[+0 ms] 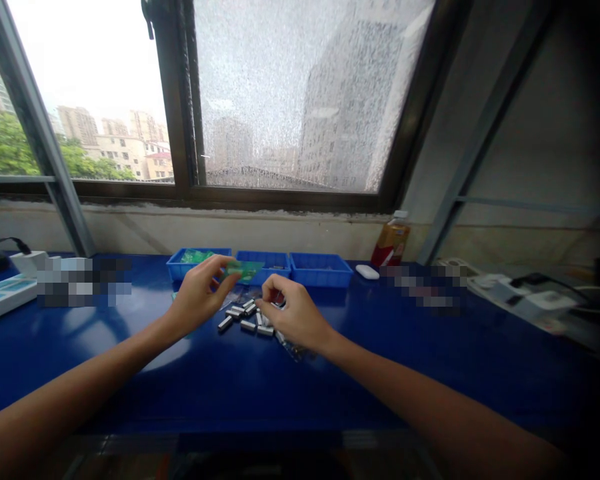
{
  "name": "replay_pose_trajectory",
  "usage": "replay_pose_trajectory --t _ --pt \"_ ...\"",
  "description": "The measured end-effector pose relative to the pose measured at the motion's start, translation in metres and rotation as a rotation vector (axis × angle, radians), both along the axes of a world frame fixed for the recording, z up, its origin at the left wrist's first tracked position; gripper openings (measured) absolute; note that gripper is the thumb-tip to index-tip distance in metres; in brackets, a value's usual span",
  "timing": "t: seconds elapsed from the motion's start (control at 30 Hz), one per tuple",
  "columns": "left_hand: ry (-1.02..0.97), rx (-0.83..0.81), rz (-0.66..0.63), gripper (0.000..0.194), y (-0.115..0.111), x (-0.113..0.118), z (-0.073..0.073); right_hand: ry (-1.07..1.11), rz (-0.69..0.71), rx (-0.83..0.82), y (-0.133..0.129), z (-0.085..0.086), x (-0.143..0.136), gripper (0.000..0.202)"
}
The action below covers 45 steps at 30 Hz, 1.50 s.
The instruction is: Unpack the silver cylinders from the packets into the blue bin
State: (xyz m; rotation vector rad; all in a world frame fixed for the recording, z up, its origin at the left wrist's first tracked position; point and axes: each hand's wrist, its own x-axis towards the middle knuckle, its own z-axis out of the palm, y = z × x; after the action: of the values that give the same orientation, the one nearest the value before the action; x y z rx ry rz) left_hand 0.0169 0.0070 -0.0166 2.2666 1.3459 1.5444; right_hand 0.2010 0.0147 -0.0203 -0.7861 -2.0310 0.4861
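My left hand (203,290) pinches a small green see-through packet (246,270) between thumb and fingers, raised above the table in front of the blue bins. To its right, my right hand (297,310) is closed, thumb against the fingers; whatever it may hold is hidden. Under and between the hands lies a loose pile of small silver-and-black rectangular pieces (249,326), several of them. Clear plastic bags (296,351) lie partly beneath my right hand. The left blue bin (180,269) contains more green packets (195,256).
A middle blue bin (280,273) and a right blue bin (323,270) stand beside the left one on the blue table (205,387). Farther right are a white rounded case (367,272) and a drink bottle (392,240). A power strip (7,297) sits at the left; chargers (545,300) lie right.
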Motion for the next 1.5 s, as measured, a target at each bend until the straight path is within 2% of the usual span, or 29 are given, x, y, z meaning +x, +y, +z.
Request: replay_pose_trajectory --t 0.1,0.23,0.33,0.5,0.63,0.7,0.8,0.87,0.93,0.97,1.07,1.1,1.17,1.23,1.33,1.43,1.5 --pt "0.153 0.201 -0.030 0.012 -0.004 0.001 -0.001 0.124 0.080 -0.263 0.003 -0.004 -0.003 0.017" --pt "0.276 0.304 -0.124 0.024 -0.007 0.001 -0.003 0.349 0.192 -0.509 0.008 -0.004 -0.003 0.018" --pt "0.322 0.312 -0.137 0.028 -0.006 -0.001 -0.004 0.442 0.207 -0.554 0.010 0.000 0.000 0.020" --pt "0.333 0.337 -0.117 0.031 -0.002 -0.005 -0.003 0.397 0.225 -0.567 0.015 0.005 0.005 0.009" --pt "0.347 0.343 -0.108 0.031 0.000 -0.006 -0.003 0.296 0.452 -0.680 0.015 0.010 0.010 0.023" --pt "0.356 0.331 -0.124 0.031 0.000 -0.006 -0.003 0.259 0.509 -0.703 0.014 0.011 0.010 0.026" --pt "0.324 0.277 -0.166 0.030 -0.001 -0.003 -0.002 0.254 0.373 -0.557 0.015 0.006 0.008 0.022" --pt "0.267 0.172 -0.160 0.022 -0.002 -0.001 -0.001 0.205 0.187 -0.327 0.017 0.002 0.007 0.014" --pt "0.174 -0.043 -0.160 0.020 -0.003 0.001 0.002 0.077 0.015 -0.026 0.020 -0.001 0.009 0.006" --pt "0.104 -0.192 -0.179 0.027 -0.004 0.003 0.002 0.000 -0.041 0.122 0.020 -0.002 0.011 0.006" --pt "-0.157 -0.631 -0.293 0.052 -0.004 0.006 0.003 -0.163 -0.084 0.423 0.020 -0.002 0.014 0.014" --pt "-0.218 -0.715 -0.329 0.052 -0.004 0.007 0.002 -0.185 -0.086 0.472 0.018 -0.002 0.014 0.016" --pt "-0.261 -0.758 -0.379 0.043 -0.003 0.008 0.001 -0.197 -0.093 0.508 0.015 -0.002 0.013 0.016" --pt "-0.232 -0.676 -0.370 0.034 0.000 0.007 -0.002 -0.174 -0.101 0.470 0.010 -0.002 0.010 0.012" --pt "-0.095 -0.400 -0.203 0.025 0.005 0.004 -0.005 -0.082 -0.112 0.290 0.004 -0.001 0.005 0.014" --pt "0.135 -0.039 -0.034 0.015 0.005 0.000 -0.007 0.016 0.000 -0.110 0.004 0.000 0.001 0.021" --pt "0.272 0.167 -0.038 0.012 0.004 -0.002 -0.008 0.113 0.136 -0.428 0.006 0.000 0.000 0.031"
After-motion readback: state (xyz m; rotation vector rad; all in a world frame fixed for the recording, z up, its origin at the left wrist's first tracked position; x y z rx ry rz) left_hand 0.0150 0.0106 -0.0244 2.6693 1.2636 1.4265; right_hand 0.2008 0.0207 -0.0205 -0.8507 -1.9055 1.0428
